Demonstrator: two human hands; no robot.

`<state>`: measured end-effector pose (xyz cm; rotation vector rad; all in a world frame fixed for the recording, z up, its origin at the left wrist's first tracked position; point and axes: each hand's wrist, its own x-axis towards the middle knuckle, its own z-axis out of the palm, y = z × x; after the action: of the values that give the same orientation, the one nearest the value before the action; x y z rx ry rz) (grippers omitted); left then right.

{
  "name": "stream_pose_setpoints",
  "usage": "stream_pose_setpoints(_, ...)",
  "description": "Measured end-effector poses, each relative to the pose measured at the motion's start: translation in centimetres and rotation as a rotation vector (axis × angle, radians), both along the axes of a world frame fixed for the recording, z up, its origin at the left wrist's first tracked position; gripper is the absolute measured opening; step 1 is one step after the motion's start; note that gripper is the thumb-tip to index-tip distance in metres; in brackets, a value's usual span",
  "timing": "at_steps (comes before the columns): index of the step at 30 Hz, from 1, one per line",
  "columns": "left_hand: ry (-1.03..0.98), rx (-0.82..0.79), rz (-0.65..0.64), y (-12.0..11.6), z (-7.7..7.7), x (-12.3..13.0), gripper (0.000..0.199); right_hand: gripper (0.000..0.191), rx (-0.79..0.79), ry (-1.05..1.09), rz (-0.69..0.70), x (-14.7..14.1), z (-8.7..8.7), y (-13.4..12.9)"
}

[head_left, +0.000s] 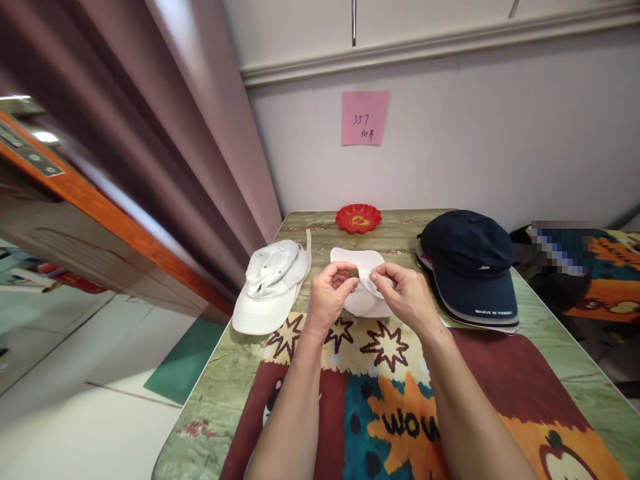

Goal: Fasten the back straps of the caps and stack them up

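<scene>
A white cap (pixel 369 305) lies at the middle of the table, its brim pointing away from me. My left hand (pixel 332 291) is at the cap's left side, thumb and fingertips pinched on a small strap piece near its opening. Across from it, my right hand (pixel 404 291) pinches the white strap (pixel 365 274) of the same cap. The fingertips of both hands are a short gap apart. To the left sits another white cap (pixel 273 283) with a small dark logo. Stacked dark blue caps (pixel 467 257) stand to the right.
A red scalloped dish (pixel 358 219) is at the table's far edge. A colourful printed mat (pixel 360 427) covers the near part of the green table (pixel 200 407). On the wall behind is a pink note (pixel 365 119). A curtain (pixel 200 100) hangs at the left.
</scene>
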<state>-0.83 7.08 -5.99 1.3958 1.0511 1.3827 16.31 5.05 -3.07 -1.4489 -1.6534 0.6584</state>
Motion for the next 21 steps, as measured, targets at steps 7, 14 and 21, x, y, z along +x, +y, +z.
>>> stream_pose_setpoints(7,0.19,0.154,0.049,0.06,-0.22,-0.33,0.02,0.026,0.026,-0.007,0.038,0.71,-0.18,0.22)
stream_pose_setpoints(14,0.27,0.179,0.007,-0.23,0.33,-0.12,0.017,0.019,0.088,-0.026,0.064,0.95,-0.34,0.25)
stream_pose_setpoints(21,0.284,0.189,-0.025,-0.35,0.46,0.0,0.016,0.024,0.04,-0.059,0.029,0.81,0.21,-0.02)
